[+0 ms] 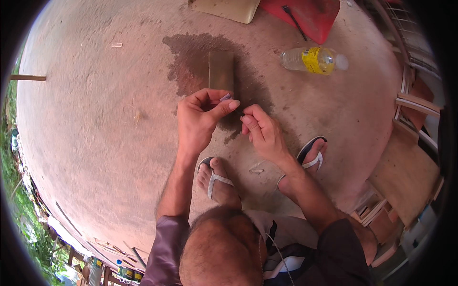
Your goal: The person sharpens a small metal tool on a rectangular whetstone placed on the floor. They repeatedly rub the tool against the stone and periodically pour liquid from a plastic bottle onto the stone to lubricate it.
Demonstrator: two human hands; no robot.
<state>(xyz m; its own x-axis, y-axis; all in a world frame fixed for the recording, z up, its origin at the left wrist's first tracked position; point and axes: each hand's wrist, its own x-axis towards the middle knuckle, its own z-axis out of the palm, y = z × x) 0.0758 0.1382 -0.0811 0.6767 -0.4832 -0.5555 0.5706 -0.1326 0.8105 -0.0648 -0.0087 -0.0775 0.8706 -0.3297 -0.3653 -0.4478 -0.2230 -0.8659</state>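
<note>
My left hand [200, 119] is closed, pinching a small pale, flat piece [226, 97] between thumb and fingers. To its right, my right hand [261, 128] is closed too, thumb against the bent forefinger. A small dark bit shows at its fingertips, too small to name. The two hands are close together but apart. Just beyond them a greyish-brown rectangular block [221, 71], like a sharpening stone, lies on the floor within a dark wet patch [188, 62]. My left hand covers its near end.
A clear plastic bottle [293, 59] with a yellow label lies at right. Beyond it a dark thin tool [294, 22] rests on a red plastic piece [319, 14], beside a beige panel [226, 8]. My sandalled feet flank the hands. Wooden furniture [405, 157] lines the right edge.
</note>
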